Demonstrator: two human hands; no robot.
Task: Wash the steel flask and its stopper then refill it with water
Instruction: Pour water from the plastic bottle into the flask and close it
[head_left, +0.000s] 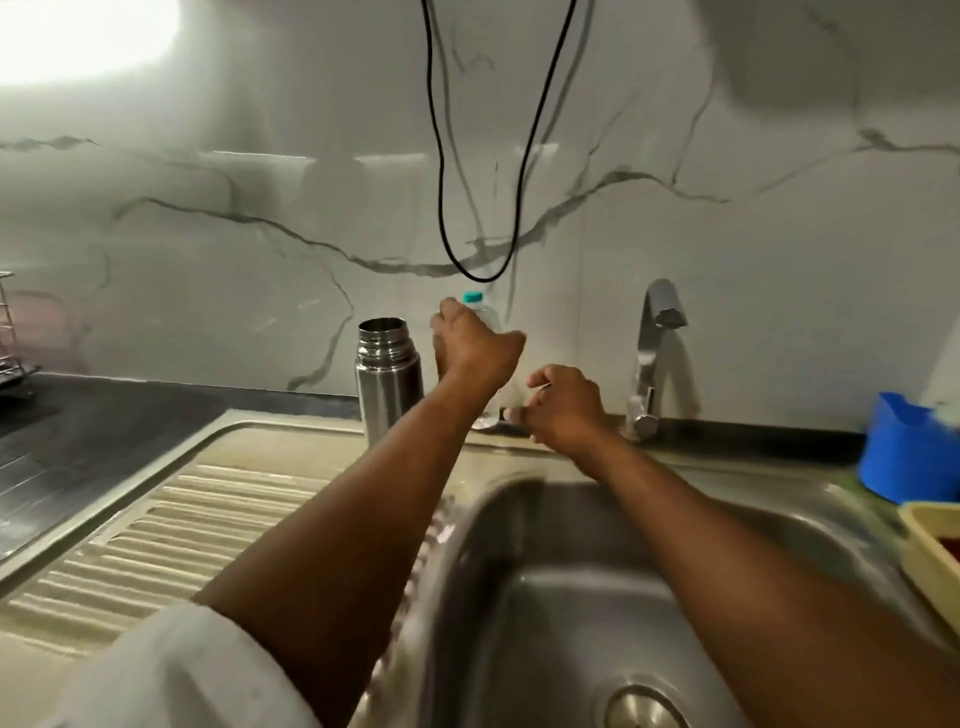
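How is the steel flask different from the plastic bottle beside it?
The steel flask is opaque metal; the plastic bottle is clear. The flask's mouth is open, while the bottle has a teal cap. The left hand grips the bottle; nothing touches the flask. Both stand upright behind the sink.

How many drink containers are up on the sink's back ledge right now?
2: the open steel flask standing left, and a clear plastic bottle with a teal cap beside it, gripped by the left hand. None other visible.
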